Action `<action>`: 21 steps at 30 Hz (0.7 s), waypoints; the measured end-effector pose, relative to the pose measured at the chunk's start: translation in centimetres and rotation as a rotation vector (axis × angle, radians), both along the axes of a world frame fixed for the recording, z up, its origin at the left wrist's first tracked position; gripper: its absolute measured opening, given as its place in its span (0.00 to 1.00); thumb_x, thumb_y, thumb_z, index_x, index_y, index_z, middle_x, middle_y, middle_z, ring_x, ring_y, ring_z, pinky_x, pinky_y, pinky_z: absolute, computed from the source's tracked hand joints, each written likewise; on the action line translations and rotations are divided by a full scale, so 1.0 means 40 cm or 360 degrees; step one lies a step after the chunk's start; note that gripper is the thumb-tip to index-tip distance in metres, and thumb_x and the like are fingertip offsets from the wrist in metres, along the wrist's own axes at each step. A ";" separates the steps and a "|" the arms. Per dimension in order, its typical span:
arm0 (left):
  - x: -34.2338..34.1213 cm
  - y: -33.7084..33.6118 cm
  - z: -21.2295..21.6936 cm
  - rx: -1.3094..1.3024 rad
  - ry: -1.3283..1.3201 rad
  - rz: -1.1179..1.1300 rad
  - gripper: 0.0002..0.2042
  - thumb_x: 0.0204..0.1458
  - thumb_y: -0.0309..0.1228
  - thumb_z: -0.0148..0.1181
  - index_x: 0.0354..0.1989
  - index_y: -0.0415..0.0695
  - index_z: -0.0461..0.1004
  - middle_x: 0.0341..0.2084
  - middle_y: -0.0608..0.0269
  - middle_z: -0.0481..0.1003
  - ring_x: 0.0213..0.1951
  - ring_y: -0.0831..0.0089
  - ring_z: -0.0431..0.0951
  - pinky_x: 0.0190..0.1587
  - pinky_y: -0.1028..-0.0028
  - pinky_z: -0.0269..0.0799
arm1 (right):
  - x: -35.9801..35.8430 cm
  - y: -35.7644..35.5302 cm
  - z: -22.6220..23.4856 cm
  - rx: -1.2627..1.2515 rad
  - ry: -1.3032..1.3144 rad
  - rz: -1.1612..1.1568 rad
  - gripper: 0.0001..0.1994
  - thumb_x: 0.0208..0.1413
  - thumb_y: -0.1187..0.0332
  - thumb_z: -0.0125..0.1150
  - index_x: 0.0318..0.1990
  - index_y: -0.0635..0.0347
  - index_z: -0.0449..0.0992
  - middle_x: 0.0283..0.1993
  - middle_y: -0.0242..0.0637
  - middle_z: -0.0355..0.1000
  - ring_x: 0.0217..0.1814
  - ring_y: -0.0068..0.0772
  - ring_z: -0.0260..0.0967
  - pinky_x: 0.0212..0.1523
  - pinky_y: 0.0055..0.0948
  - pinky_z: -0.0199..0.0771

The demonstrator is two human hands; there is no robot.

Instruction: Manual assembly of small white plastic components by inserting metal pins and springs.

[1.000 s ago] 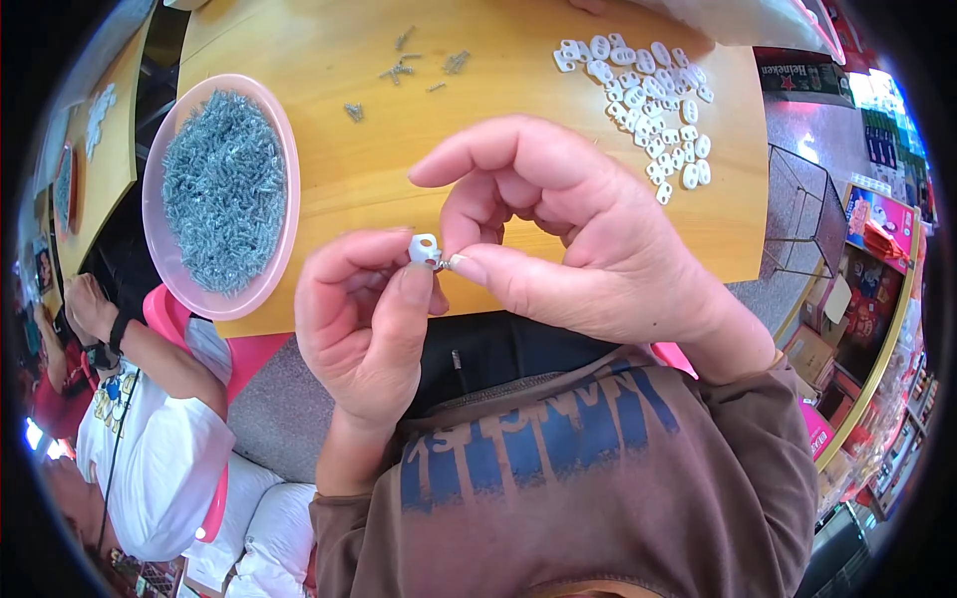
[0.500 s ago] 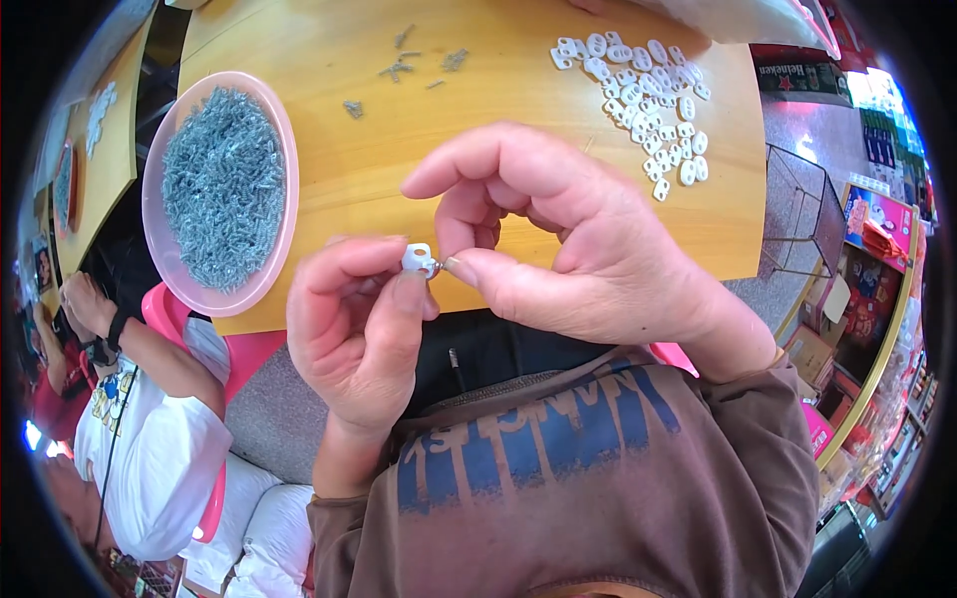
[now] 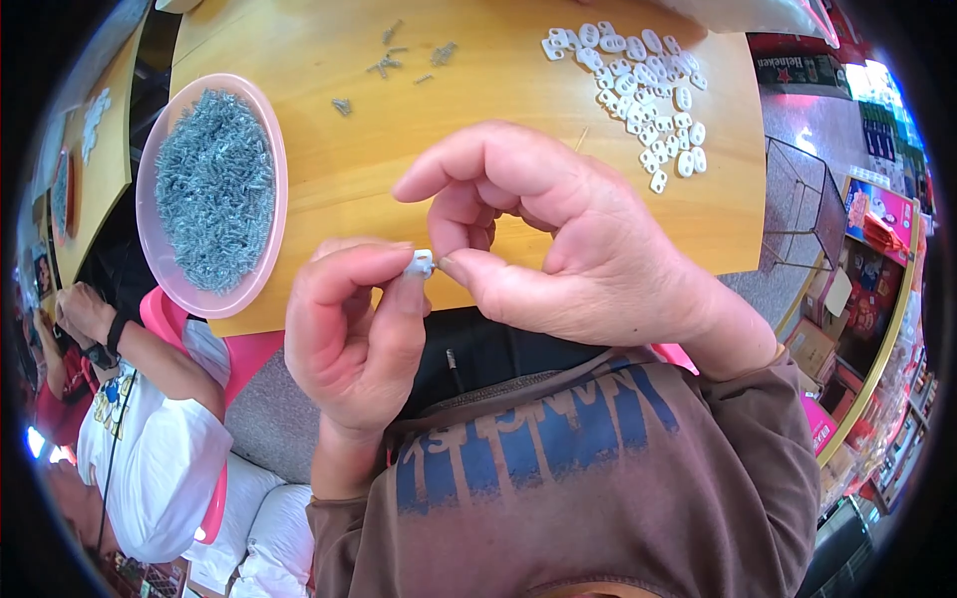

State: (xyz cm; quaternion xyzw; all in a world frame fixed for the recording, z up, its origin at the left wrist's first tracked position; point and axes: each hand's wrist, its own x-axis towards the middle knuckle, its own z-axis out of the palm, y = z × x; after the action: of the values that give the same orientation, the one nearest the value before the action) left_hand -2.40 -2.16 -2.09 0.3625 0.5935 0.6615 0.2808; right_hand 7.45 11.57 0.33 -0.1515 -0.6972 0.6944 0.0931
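My left hand (image 3: 351,344) pinches a small white plastic piece with holes (image 3: 421,260) between thumb and forefinger, just above the table's near edge. Against the piece's right side sits a tiny metal screw (image 3: 436,266), mostly hidden by fingertips. My right hand (image 3: 563,234) has its thumb tip on that screw, with the middle fingers curled behind it and the forefinger arched above. At left, a pink oval basin (image 3: 280,199) is heaped with small silvery screws (image 3: 214,189). Many similar white plastic pieces (image 3: 648,95) lie spread at the table's far right.
A few loose screws (image 3: 386,62) lie on the far part of the wooden table (image 3: 329,169). To the left, a person in a white shirt (image 3: 159,458) sits on a pink chair. A wire frame (image 3: 802,199) and stocked shelves (image 3: 847,329) stand at right.
The white piece has turned slightly in my left fingers, and less of the screw shows. Both hands stay close together; the view has shifted a little.
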 end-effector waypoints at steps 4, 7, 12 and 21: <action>-0.004 -0.001 0.000 -0.0044 0.0095 -0.0006 0.11 0.44 0.13 0.50 0.36 0.35 0.65 0.30 0.58 0.66 0.26 0.79 0.67 0.28 0.84 0.64 | -0.001 -0.001 -0.005 -0.0054 -0.0031 -0.0011 0.16 0.42 0.83 0.48 0.43 0.66 0.64 0.27 0.28 0.63 0.30 0.15 0.62 0.33 0.15 0.63; -0.009 -0.002 -0.005 -0.0066 0.0165 -0.0087 0.10 0.44 0.13 0.50 0.37 0.34 0.65 0.30 0.58 0.67 0.26 0.80 0.68 0.28 0.85 0.64 | 0.001 -0.001 -0.003 -0.0139 -0.0084 -0.0009 0.15 0.43 0.83 0.48 0.42 0.66 0.64 0.28 0.28 0.63 0.31 0.15 0.62 0.33 0.16 0.63; 0.006 0.004 0.000 -0.0124 -0.0474 0.0139 0.09 0.47 0.17 0.50 0.38 0.34 0.64 0.27 0.61 0.69 0.23 0.83 0.67 0.27 0.86 0.65 | -0.009 -0.016 -0.026 -0.0080 0.0009 -0.0130 0.11 0.45 0.78 0.50 0.39 0.66 0.65 0.27 0.32 0.65 0.30 0.19 0.63 0.31 0.19 0.65; 0.011 0.017 -0.009 -0.0012 -0.0651 0.0236 0.09 0.48 0.20 0.50 0.39 0.34 0.64 0.26 0.62 0.69 0.22 0.83 0.67 0.25 0.87 0.63 | 0.004 -0.014 -0.021 -0.0144 -0.0026 -0.0096 0.13 0.47 0.77 0.54 0.42 0.66 0.65 0.32 0.30 0.65 0.35 0.17 0.63 0.37 0.17 0.64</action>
State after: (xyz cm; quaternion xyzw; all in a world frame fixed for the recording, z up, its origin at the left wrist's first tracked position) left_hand -1.95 -1.47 -2.43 0.1750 0.5517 0.7378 0.3473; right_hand 7.61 11.01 -0.50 -0.1821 -0.6609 0.7210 0.1013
